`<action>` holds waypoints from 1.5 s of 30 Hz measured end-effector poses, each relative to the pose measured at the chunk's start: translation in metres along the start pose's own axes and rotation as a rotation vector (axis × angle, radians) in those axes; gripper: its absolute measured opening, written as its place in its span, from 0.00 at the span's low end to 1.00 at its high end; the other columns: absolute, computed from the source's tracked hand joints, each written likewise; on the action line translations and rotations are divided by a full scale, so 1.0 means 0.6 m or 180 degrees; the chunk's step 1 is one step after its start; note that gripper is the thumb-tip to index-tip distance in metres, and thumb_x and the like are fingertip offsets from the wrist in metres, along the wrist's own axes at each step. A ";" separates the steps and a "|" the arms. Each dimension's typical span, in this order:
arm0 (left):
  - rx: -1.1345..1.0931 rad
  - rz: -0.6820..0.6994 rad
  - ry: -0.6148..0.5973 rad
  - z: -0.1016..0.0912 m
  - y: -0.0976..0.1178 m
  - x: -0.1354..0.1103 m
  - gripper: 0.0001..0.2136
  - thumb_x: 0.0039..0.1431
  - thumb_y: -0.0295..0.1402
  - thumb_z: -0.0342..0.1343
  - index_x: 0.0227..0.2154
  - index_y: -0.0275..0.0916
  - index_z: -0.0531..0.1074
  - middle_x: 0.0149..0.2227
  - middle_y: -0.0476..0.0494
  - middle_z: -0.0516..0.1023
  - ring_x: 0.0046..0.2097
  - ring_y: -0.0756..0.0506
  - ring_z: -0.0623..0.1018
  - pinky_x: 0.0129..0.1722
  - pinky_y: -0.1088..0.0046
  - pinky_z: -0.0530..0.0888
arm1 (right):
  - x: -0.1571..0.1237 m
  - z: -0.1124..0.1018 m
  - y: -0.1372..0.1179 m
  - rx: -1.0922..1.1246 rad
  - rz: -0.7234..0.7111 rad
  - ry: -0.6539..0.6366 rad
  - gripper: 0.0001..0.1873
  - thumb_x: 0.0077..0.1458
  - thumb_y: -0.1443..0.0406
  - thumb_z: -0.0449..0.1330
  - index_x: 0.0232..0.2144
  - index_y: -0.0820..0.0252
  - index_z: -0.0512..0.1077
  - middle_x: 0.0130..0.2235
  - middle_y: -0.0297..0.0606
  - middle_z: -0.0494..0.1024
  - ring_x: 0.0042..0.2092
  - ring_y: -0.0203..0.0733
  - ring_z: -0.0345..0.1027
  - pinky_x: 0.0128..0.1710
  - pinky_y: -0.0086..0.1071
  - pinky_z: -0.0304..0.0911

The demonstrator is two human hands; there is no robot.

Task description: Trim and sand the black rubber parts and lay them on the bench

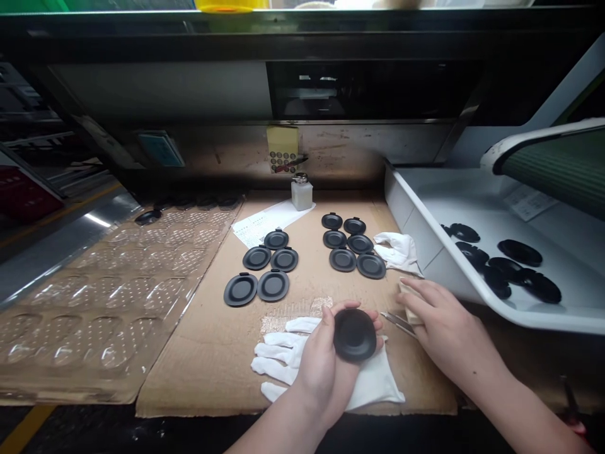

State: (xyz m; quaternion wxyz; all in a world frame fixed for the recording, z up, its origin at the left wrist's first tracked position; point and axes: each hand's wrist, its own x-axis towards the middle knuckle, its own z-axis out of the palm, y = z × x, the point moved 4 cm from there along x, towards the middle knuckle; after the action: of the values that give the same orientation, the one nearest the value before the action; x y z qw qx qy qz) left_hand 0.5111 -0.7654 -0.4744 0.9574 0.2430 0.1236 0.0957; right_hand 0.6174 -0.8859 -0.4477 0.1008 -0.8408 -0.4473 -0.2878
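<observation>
On my left hand's palm and fingers rests a black round plastic lid (355,335), its flat face turned up; my left hand (326,366) grips its edge with the thumb. Further right, my right hand (439,315) has its fingers over a small beige pad (410,301) on the cardboard. A slim metal tool (399,324), perhaps tweezers, lies beside those fingers. Beneath my left hand is a white glove (278,359). Similar black lids with small tabs lie ahead in a left group (273,285) and a right group (343,259).
Clear plastic blister trays (113,284) cover the left side. At right stands a white bin (437,268) with several black parts (520,252). A pump bottle (301,192) stands on paper sheets (255,226) at the back. A crumpled white glove (397,251) lies near the bin.
</observation>
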 end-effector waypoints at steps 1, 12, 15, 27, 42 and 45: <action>-0.0009 0.0000 0.0010 0.000 0.001 -0.001 0.18 0.57 0.45 0.42 0.43 0.36 0.62 0.43 0.34 0.71 0.45 0.41 0.72 0.47 0.60 0.64 | -0.003 0.006 0.004 0.0062 -0.0130 -0.0026 0.08 0.53 0.67 0.51 0.34 0.58 0.69 0.50 0.38 0.67 0.52 0.44 0.58 0.40 0.35 0.66; -0.0225 -0.0112 -0.0015 -0.005 0.002 0.002 0.20 0.57 0.41 0.45 0.49 0.35 0.60 0.49 0.31 0.67 0.46 0.40 0.71 0.46 0.63 0.63 | -0.056 0.000 0.009 -0.0246 -0.0247 0.0020 0.13 0.57 0.59 0.49 0.37 0.56 0.71 0.52 0.37 0.66 0.53 0.46 0.59 0.52 0.43 0.54; -0.0323 -0.0157 -0.0022 -0.005 0.002 0.002 0.19 0.57 0.40 0.45 0.47 0.34 0.60 0.46 0.30 0.68 0.46 0.39 0.71 0.49 0.62 0.62 | -0.053 -0.005 -0.003 -0.0260 -0.0175 0.0019 0.13 0.57 0.59 0.49 0.36 0.57 0.70 0.49 0.35 0.69 0.51 0.45 0.60 0.51 0.43 0.53; -0.0519 -0.0070 -0.0063 -0.006 0.003 0.002 0.20 0.57 0.46 0.42 0.46 0.37 0.60 0.43 0.34 0.70 0.43 0.41 0.72 0.45 0.63 0.64 | -0.046 -0.008 0.004 0.0398 0.1050 0.0361 0.17 0.57 0.53 0.45 0.36 0.55 0.67 0.34 0.34 0.75 0.36 0.43 0.68 0.34 0.36 0.63; 0.2893 0.0770 -0.0716 -0.002 0.009 -0.007 0.23 0.40 0.33 0.64 0.43 0.48 0.71 0.52 0.47 0.63 0.55 0.45 0.62 0.56 0.70 0.58 | -0.053 -0.115 -0.031 0.0341 -0.0318 0.0109 0.12 0.56 0.64 0.52 0.43 0.54 0.68 0.43 0.32 0.70 0.41 0.34 0.66 0.40 0.27 0.59; 0.3539 0.0774 -0.0670 0.006 0.008 -0.009 0.22 0.41 0.32 0.63 0.43 0.52 0.71 0.51 0.50 0.63 0.54 0.47 0.63 0.55 0.71 0.59 | -0.057 -0.128 -0.030 0.0147 -0.0481 0.0077 0.12 0.56 0.66 0.51 0.42 0.55 0.69 0.40 0.34 0.72 0.38 0.35 0.67 0.35 0.28 0.59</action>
State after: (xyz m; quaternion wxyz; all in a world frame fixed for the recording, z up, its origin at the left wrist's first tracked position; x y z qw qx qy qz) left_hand 0.5063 -0.7643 -0.4681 0.6751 0.7301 0.0306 0.1010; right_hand 0.5579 -0.9320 -0.4067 0.1035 -0.7985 -0.5147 -0.2944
